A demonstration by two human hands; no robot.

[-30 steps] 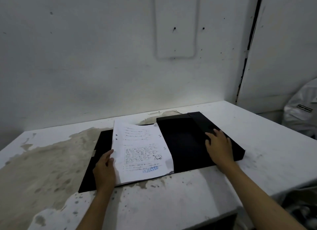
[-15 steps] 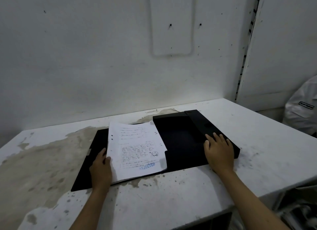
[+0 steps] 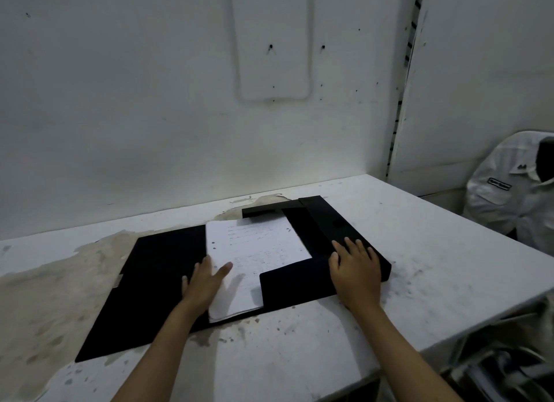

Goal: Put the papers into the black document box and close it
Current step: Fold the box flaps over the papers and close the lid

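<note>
The black document box (image 3: 150, 281) lies spread open and flat on the white table (image 3: 299, 356). A stack of printed papers (image 3: 257, 248) lies in its right half, tucked under a far flap and a near flap (image 3: 293, 281). My left hand (image 3: 204, 284) rests flat on the stack's left edge, fingers spread, holding nothing. My right hand (image 3: 356, 266) presses flat on the box's right side flap, fingers apart.
The table's paint is worn off in a large brownish patch (image 3: 60, 296) at the left. A white wall stands close behind. A person in a white shirt (image 3: 515, 191) sits at the far right, past the table's edge.
The papers have moved right, off the left cover and into the box's right half under its flaps. My left hand followed them. My right hand stays on the right flap.
</note>
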